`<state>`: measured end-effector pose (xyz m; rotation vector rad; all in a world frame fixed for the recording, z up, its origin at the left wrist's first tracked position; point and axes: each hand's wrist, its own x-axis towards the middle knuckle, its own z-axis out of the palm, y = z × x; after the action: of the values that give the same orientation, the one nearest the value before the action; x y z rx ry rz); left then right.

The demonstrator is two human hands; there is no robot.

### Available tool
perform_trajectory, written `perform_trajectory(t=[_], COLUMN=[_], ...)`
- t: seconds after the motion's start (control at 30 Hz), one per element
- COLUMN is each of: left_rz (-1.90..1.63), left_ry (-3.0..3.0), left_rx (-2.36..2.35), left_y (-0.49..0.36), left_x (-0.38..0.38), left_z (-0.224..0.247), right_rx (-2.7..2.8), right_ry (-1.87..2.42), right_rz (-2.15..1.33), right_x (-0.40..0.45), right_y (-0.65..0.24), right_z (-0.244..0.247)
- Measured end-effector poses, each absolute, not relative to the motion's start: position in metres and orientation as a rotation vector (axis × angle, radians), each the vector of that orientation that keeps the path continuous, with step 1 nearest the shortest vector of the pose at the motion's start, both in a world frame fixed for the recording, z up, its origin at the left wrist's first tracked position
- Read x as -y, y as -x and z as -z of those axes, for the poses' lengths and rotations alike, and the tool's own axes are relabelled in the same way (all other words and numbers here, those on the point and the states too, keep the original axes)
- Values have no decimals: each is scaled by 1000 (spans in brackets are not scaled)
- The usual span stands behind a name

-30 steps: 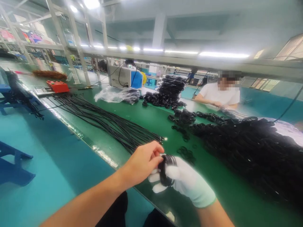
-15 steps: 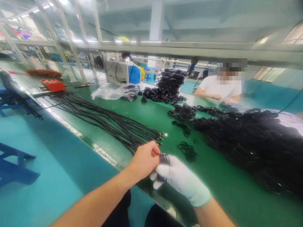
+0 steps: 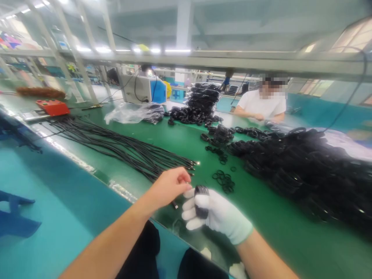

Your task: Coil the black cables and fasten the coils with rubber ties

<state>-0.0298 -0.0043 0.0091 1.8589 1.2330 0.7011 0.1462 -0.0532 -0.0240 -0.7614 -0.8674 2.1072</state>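
Observation:
My right hand (image 3: 222, 213), in a white glove, is closed around a tight coil of black cable (image 3: 201, 213), with the thumb across its front. My bare left hand (image 3: 171, 186) is just left of the coil, its thumb and fingers drawn together at the tips; whatever they pinch is too small to make out. Below the left wrist a cable end with a metal plug (image 3: 176, 206) shows near the table edge. Long black cables (image 3: 124, 145) lie stretched along the green table, partly hidden behind the left hand.
Small black rings (image 3: 224, 180) lie beyond my right hand. A large heap of coiled black cables (image 3: 290, 166) covers the right side. Farther back are stacked coils (image 3: 203, 97), a plastic bag (image 3: 124, 113), a red box (image 3: 52, 107) and a seated person (image 3: 264, 102) across the table.
My left hand has moved off the coil to the left. The right hand's gloved fingers have spread and turned, showing more of the coil. The view has shifted slightly right.

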Motion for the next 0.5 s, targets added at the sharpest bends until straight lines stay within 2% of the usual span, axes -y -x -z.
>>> perform_trajectory(t=[0.33, 0.5], left_rz=[-770, -629], left_ry=[-2041, -2012], left_rx=[-1099, -1095], left_y=[0, -8], left_x=[1, -31], left_z=[-15, -9], right_rx=[890, 807], right_ry=[785, 838], right_rz=[-1982, -1776], right_x=[45, 35], right_y=[-155, -174], right_z=[21, 7])
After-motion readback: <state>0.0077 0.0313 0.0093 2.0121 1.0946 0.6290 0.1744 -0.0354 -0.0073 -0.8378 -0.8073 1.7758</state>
